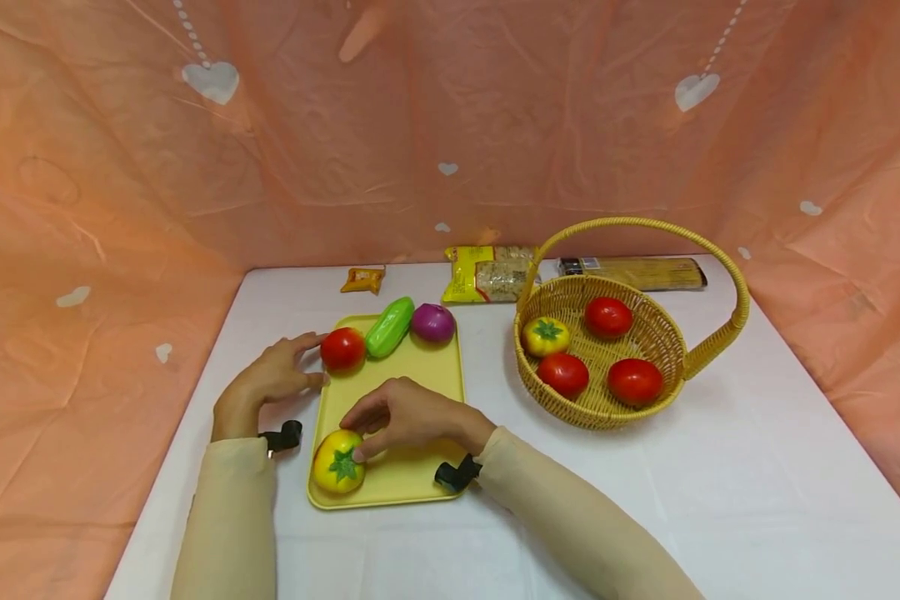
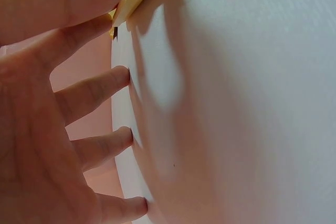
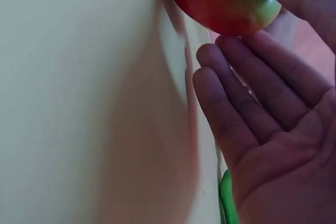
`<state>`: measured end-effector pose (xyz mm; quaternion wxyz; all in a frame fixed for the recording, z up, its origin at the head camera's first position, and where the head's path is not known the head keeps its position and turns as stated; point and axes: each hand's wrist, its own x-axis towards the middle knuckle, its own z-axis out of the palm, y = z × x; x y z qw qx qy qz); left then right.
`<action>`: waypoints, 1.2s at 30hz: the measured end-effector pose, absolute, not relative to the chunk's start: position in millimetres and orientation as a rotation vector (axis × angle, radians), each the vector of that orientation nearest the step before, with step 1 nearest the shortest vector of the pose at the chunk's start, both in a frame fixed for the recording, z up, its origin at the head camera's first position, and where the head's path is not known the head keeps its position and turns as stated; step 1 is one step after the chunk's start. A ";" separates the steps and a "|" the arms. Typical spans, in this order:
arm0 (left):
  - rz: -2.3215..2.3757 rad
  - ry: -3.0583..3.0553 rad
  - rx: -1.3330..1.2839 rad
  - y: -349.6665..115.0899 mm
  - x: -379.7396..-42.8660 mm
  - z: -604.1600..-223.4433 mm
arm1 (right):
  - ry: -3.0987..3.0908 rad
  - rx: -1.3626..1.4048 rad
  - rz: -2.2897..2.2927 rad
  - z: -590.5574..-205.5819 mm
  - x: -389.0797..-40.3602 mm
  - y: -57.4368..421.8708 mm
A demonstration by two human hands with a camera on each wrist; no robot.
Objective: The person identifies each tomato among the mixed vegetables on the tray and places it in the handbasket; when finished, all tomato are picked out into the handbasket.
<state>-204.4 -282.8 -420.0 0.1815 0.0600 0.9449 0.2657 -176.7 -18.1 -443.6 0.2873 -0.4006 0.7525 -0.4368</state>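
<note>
A yellow tomato (image 1: 338,462) with a green star-shaped top and a reddish side rests on the near left corner of a yellow tray (image 1: 423,460). My right hand (image 1: 408,417) reaches over the tray, its thumb and fingertips touching that tomato; in the right wrist view the fingers (image 3: 262,87) are nearly straight. At the tray's left edge, my left hand (image 1: 273,375) has spread fingers near a red tomato (image 1: 342,350), the thumb by the rim. A green cucumber (image 1: 390,327) and a purple onion (image 1: 432,323) lie at the tray's far end.
A wicker basket (image 1: 600,417) with a tall handle stands right of the tray, holding several red tomatoes and a yellow one. Behind lie a small orange packet (image 1: 363,279), a yellow-and-clear bag (image 1: 487,275) and a pack of thin sticks (image 1: 645,272). A pink curtain (image 1: 450,125) surrounds the white table.
</note>
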 end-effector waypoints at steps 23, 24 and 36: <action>0.759 2.657 0.177 -281.2 -206.8 -420.9 | 1.936 -1.166 -1.135 -445.0 -178.0 -31.0; 0.758 2.655 0.175 -281.4 -206.5 -420.6 | 1.934 -1.171 -1.131 -445.6 -177.8 -31.1; 0.768 2.656 0.167 -282.8 -205.1 -419.6 | 1.963 -1.162 -1.188 -443.2 -175.2 -18.0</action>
